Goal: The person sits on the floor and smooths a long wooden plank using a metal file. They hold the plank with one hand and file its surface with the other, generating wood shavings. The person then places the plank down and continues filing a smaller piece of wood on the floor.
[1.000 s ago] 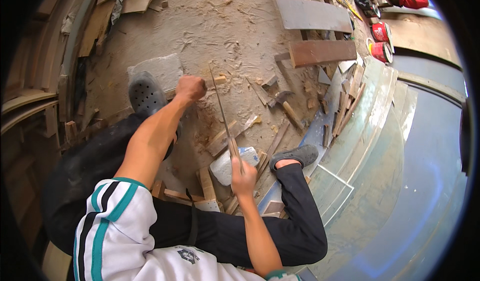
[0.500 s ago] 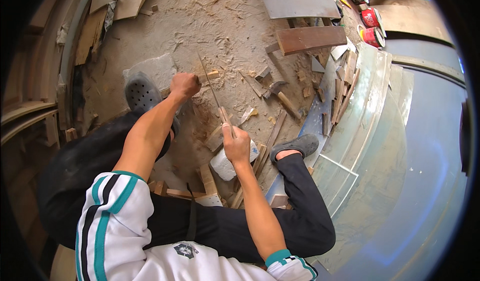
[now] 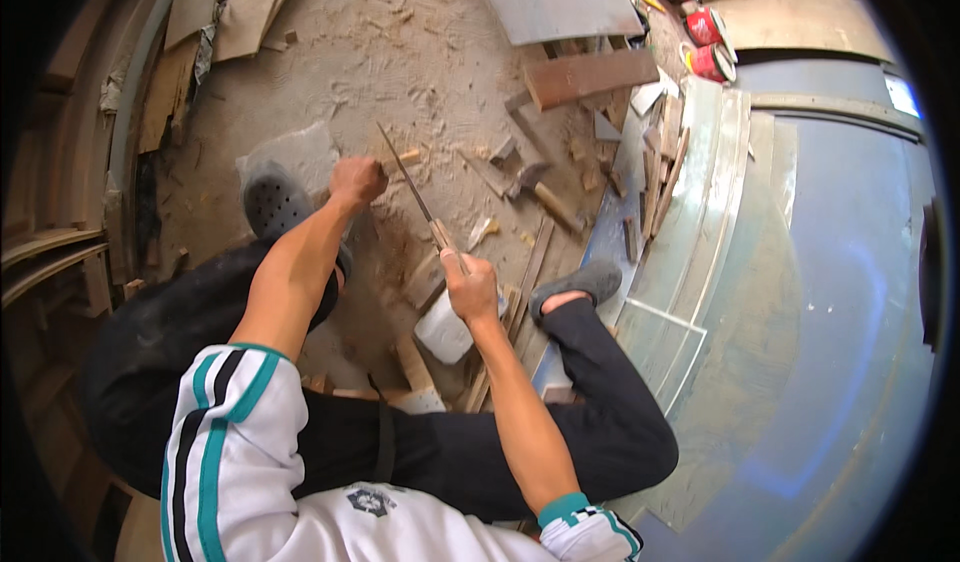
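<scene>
My right hand (image 3: 470, 287) is closed around the wooden handle of a handsaw (image 3: 408, 174). Its thin blade slants up and to the left, seen nearly edge-on, passing just right of my left hand (image 3: 357, 180). That hand is a fist over a small wood strip (image 3: 406, 158), whose pale end sticks out by the blade; the fingers hide its middle. Whether the teeth touch the wood I cannot tell. Beside my left wrist, my grey clog (image 3: 272, 202) rests at a pale flat slab (image 3: 300, 152). A hammer (image 3: 548, 200) lies to the right of the saw.
A whitish block (image 3: 444, 328) and wood offcuts lie below my right hand. Farther off are a brown board (image 3: 590, 80), a grey board (image 3: 562, 15) and red cans (image 3: 712, 63). Glass-like sheets (image 3: 700, 232) cover the right side; boards (image 3: 250, 12) lean at the far left.
The whole view has shifted slightly, moving most things a little to the left. Both hands keep their grips, and the saw stays beside my left fist.
</scene>
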`<state>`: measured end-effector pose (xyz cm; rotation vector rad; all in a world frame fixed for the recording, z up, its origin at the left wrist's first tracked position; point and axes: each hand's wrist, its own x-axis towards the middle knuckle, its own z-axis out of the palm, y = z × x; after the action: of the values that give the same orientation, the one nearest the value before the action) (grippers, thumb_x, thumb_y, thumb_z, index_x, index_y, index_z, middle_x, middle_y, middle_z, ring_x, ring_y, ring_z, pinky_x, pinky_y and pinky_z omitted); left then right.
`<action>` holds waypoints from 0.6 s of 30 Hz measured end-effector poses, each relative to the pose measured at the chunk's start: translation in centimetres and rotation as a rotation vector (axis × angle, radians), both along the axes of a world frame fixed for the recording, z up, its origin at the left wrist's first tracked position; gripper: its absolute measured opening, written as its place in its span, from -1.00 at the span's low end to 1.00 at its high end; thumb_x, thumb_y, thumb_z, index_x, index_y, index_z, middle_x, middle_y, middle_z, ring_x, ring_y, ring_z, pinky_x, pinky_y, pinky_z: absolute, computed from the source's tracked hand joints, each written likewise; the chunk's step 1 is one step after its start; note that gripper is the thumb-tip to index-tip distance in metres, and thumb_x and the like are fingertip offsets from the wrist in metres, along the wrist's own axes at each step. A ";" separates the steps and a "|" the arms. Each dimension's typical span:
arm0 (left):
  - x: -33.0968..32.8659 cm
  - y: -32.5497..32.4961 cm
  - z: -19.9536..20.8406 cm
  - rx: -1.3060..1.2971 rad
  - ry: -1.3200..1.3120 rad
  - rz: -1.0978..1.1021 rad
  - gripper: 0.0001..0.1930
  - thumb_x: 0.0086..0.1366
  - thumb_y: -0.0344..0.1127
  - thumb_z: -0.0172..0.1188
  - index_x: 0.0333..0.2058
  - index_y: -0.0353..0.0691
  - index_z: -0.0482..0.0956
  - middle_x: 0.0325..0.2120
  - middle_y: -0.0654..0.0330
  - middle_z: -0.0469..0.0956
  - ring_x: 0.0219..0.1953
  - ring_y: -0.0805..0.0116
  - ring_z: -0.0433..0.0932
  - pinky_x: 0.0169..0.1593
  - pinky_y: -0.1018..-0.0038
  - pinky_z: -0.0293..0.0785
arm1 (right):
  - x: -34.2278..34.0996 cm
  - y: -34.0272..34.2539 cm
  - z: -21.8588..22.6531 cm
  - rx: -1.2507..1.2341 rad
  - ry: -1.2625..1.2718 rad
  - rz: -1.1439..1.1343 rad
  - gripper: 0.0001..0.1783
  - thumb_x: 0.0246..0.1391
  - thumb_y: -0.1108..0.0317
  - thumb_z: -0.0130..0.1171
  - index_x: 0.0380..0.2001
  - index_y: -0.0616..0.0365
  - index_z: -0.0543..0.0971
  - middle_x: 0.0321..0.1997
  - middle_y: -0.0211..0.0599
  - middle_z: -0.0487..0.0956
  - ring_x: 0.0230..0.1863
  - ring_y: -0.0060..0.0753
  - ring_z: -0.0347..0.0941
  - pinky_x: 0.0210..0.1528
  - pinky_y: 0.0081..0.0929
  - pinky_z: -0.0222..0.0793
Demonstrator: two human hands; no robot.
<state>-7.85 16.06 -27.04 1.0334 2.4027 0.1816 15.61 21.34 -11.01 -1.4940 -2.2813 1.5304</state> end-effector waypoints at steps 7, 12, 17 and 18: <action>-1.2 -0.7 -0.2 -0.002 0.033 0.031 -0.72 0.09 -0.12 0.19 -0.48 -0.24 0.68 -0.54 -0.06 0.61 -0.46 -0.05 0.64 -0.33 0.16 0.56 | 6.0 -3.2 6.9 -0.023 0.096 -0.021 -0.53 0.22 0.10 0.05 -0.58 0.32 0.51 -0.68 0.11 0.37 -0.61 0.02 0.46 -0.51 -0.15 0.27; -1.2 -0.2 -0.1 -0.013 0.046 -0.023 -0.73 0.10 -0.12 0.16 -0.48 -0.19 0.69 -0.54 -0.04 0.62 -0.44 -0.04 0.64 -0.26 0.18 0.56 | 0.2 -0.2 -1.4 -0.074 0.024 0.083 -0.63 0.22 0.18 0.07 -0.48 0.30 0.59 -0.66 0.10 0.42 -0.58 -0.05 0.52 -0.49 -0.25 0.35; -1.0 -0.9 -1.0 -0.039 0.071 -0.015 -0.71 0.11 -0.09 0.18 -0.49 -0.19 0.69 -0.55 -0.02 0.62 -0.47 -0.05 0.62 -0.29 0.20 0.55 | 5.9 -1.5 4.5 -0.048 0.078 0.108 -0.67 0.22 0.21 0.06 -0.45 0.27 0.59 -0.59 0.11 0.48 -0.51 0.09 0.53 -0.49 -0.24 0.36; -1.4 -0.7 -1.0 -0.039 0.085 -0.019 -0.71 0.11 -0.08 0.18 -0.49 -0.19 0.69 -0.55 -0.02 0.62 -0.47 -0.04 0.63 -0.30 0.20 0.55 | 5.7 -1.6 5.3 -0.032 0.134 0.081 -0.67 0.22 0.21 0.06 -0.45 0.26 0.59 -0.59 0.10 0.48 -0.51 0.11 0.52 -0.49 -0.24 0.35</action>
<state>-9.22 15.37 -28.03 1.0656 2.4610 0.0858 21.26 19.77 -5.76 -1.2776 -2.2782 1.6412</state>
